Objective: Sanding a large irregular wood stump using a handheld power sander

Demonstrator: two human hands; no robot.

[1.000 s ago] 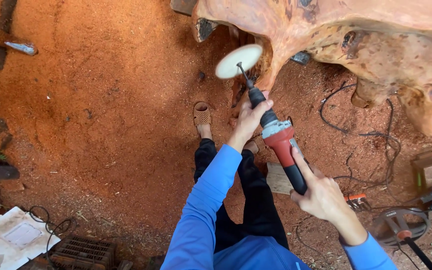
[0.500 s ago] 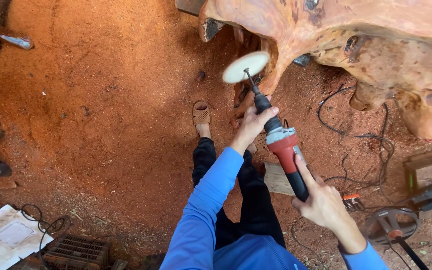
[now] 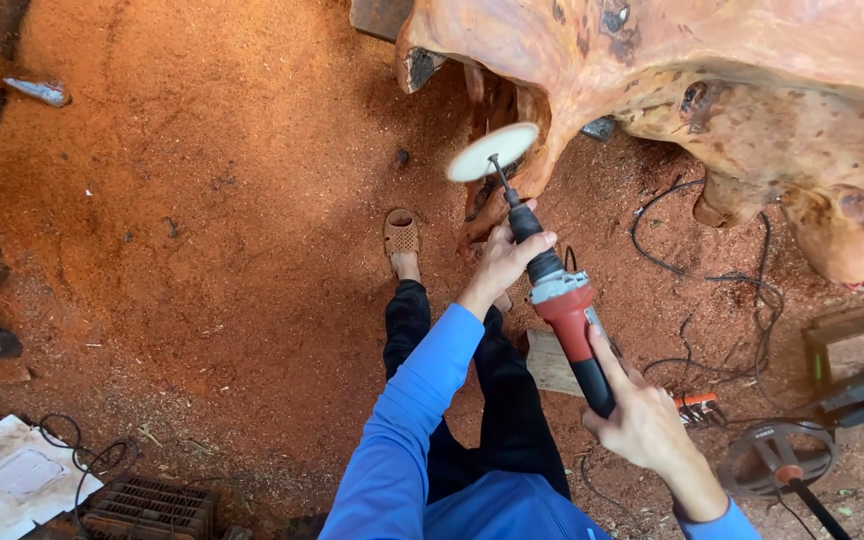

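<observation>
— What is the tool? 
— A red and black grinder [image 3: 564,310] with a long shaft and a pale round disc [image 3: 493,152], held up beside the big orange stump [image 3: 712,90] above sawdust-covered ground [image 3: 202,200].

— And the hands? 
— The left hand [image 3: 505,262] wraps the neck; the right hand [image 3: 637,415] closes on the black handle, forefinger stretched along it.

Outdoor woodcarving yard — sawdust ground [image 3: 202,200], carved trunk [image 3: 712,90]

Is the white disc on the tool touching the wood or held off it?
Cannot tell for sure. The white disc sits right at the wood near a leg-like root, edges overlapping in view; both hands grip the tool.
</observation>
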